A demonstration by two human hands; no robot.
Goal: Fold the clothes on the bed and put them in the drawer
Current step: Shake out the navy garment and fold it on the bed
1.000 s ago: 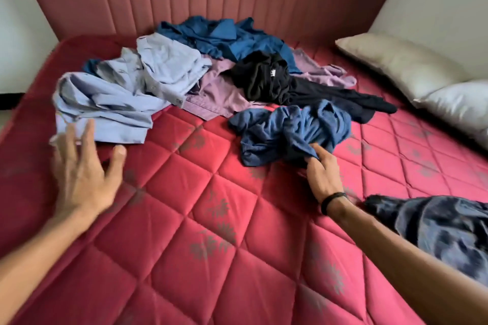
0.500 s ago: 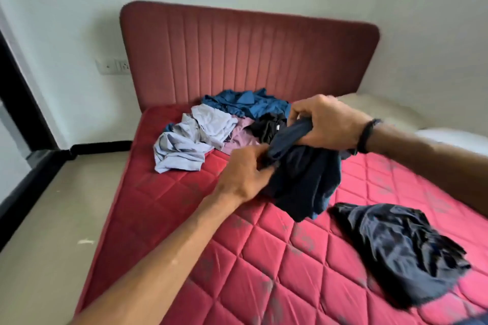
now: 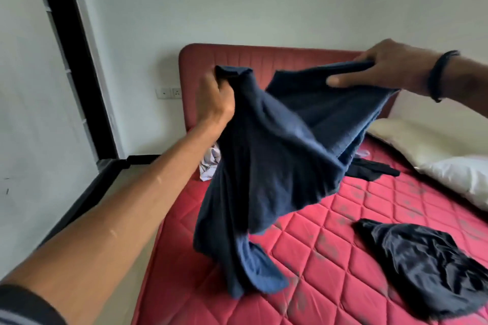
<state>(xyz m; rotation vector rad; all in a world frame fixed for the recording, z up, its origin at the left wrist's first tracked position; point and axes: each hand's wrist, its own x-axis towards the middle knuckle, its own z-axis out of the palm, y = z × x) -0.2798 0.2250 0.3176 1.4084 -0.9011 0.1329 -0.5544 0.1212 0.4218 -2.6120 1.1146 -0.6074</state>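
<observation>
Hanging above the bed (image 3: pixel 330 253), a dark blue garment (image 3: pixel 277 161) is held up in the air between both hands, its lower end trailing down to the red quilted mattress. The left hand (image 3: pixel 214 103) is closed around a bunched upper corner of the cloth; the right hand (image 3: pixel 380 68), with a black band (image 3: pixel 439 76) on its wrist, pinches the opposite upper edge, thumb underneath and fingers on top. The raised cloth screens most of the clothes lying at the head of the bed: only a scrap of pale garment (image 3: pixel 210 163) is seen beside the left forearm, and a black garment (image 3: pixel 375 169) shows past the right edge of the cloth. A dark satin-like garment (image 3: pixel 427 264) lies crumpled on the mattress, nearer the viewer and apart from the held piece. Two pillows are set at the right side of the bed, a cream pillow (image 3: pixel 412 137) and a white pillow (image 3: pixel 462 179), touching each other. A red padded headboard (image 3: pixel 264 58) stands against the white wall, with a wall socket (image 3: pixel 169 93) just to its left. A black door frame (image 3: pixel 76 60) is noted at far left. No drawer is in view.
</observation>
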